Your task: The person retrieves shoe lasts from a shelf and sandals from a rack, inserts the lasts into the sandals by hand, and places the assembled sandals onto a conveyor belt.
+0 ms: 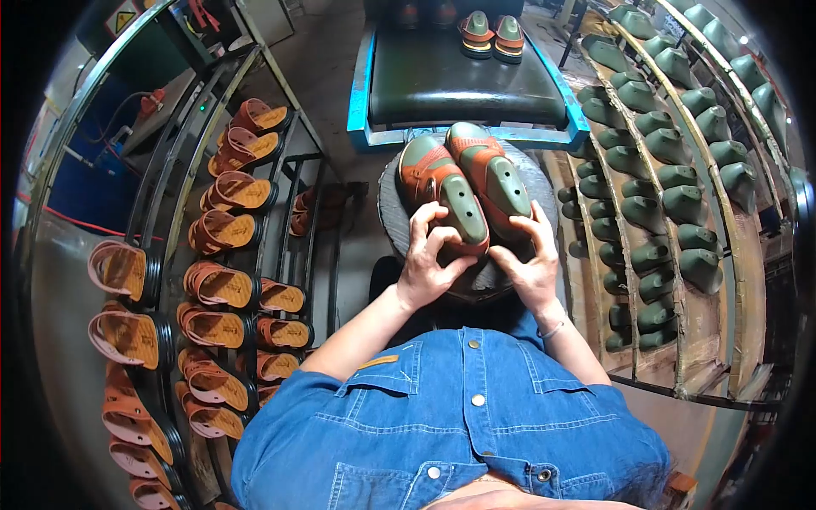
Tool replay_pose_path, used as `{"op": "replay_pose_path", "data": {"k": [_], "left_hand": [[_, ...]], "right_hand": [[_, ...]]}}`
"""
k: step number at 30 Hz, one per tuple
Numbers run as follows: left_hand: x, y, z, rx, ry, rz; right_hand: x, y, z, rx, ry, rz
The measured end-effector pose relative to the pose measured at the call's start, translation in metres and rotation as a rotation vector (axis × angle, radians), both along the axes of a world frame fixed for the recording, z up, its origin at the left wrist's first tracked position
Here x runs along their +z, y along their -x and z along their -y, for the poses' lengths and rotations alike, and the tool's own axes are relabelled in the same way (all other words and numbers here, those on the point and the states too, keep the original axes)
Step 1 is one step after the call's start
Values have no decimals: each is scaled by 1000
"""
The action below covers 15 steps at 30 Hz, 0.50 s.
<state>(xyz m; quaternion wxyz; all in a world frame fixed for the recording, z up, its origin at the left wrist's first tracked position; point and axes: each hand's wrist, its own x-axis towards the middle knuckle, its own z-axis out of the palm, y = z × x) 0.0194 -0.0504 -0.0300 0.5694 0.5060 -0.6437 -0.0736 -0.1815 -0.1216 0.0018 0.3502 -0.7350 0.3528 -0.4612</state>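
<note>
Two brown strap sandals with green shoe lasts inside lie side by side on a round grey stand, toes pointing away from me. My left hand grips the heel end of the left sandal, fingers on its outer side and thumb at the back. The left green last shows two dark holes. My right hand is closed around the heel end of the right sandal, thumb pointing inward. Its green last also has two holes. The round stand is partly hidden beneath the sandals.
Ahead is a black conveyor belt in a blue frame, carrying a pair of sandals on lasts. At left, a metal rack holds brown sandals. At right, wooden shelves hold many green lasts.
</note>
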Motion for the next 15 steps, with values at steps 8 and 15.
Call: {"op": "replay_pose_path", "data": {"k": [8, 15], "left_hand": [[32, -53, 70, -26, -55, -15], [109, -123, -87, 617, 141, 244]], "right_hand": [[-6, -99, 115, -121, 190, -229], [-27, -212, 280, -120, 697, -146]]}}
